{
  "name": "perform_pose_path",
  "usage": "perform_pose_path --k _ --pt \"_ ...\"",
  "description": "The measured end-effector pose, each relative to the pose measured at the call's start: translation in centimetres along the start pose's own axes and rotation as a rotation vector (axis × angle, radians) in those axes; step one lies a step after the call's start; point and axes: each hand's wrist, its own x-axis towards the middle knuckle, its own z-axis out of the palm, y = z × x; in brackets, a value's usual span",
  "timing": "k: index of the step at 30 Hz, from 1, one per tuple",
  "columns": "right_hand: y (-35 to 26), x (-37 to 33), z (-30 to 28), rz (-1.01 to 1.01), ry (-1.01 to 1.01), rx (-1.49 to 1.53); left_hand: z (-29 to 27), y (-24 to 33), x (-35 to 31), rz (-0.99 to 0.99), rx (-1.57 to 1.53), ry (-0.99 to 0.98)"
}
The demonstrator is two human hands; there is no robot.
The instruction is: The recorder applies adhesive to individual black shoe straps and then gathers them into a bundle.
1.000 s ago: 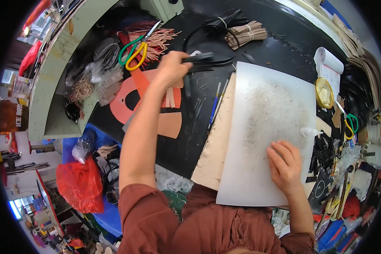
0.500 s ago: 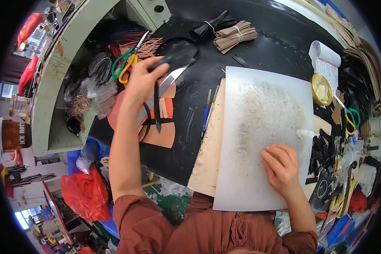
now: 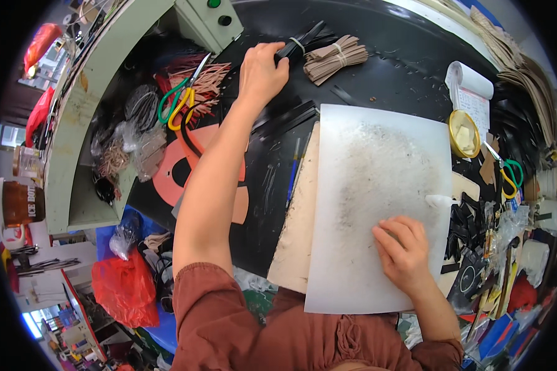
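Observation:
At the far left of the table, my left hand [image 3: 263, 75] closes its fingers on the near end of a bundle of black strips [image 3: 300, 43] tied with a pale band. Right beside that is a tied bundle of brown strips [image 3: 335, 59]. Loose black strips [image 3: 288, 121] lie on the table nearer me. My right hand [image 3: 405, 253] rests on a smudged white sheet [image 3: 353, 179], its fingers loosely bent and nothing visible in them. Under the sheet's left side shows a cream board [image 3: 295, 247]. Coral-coloured pieces [image 3: 169, 176] are partly hidden by my left forearm.
Green-and-yellow scissors [image 3: 182, 102] lie by reddish strips at left; another pair [image 3: 509, 176] is at right. A yellow tub [image 3: 464, 134], a notepad [image 3: 470, 93] and a white nozzle [image 3: 439, 201] stand near the sheet. A pale green machine housing [image 3: 207, 25] borders the left.
My left hand has moved away from me and rightward to the black bundle. The dark strip hanging below it earlier is gone from it. My right hand stays on the sheet.

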Motion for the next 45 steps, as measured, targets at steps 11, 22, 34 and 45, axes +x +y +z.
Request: perform_pose_path --k 11,22,34,45 --pt "0.1 -0.6 0.2 0.002 -0.004 0.044 3.0 -3.1 5.4 -0.531 -0.116 -0.15" --pt "-2.6 1.6 -2.4 0.031 0.265 0.351 -12.7 13.8 -10.3 -0.951 -1.929 -0.313" --pt "-5.2 2.9 -3.5 -0.279 0.233 0.146 -16.2 23.3 -17.2 -0.995 -1.506 -0.684" --pt "-3.6 7.3 -5.3 -0.362 0.556 -0.227 -18.8 25.9 -18.7 -0.991 -1.589 -0.686"
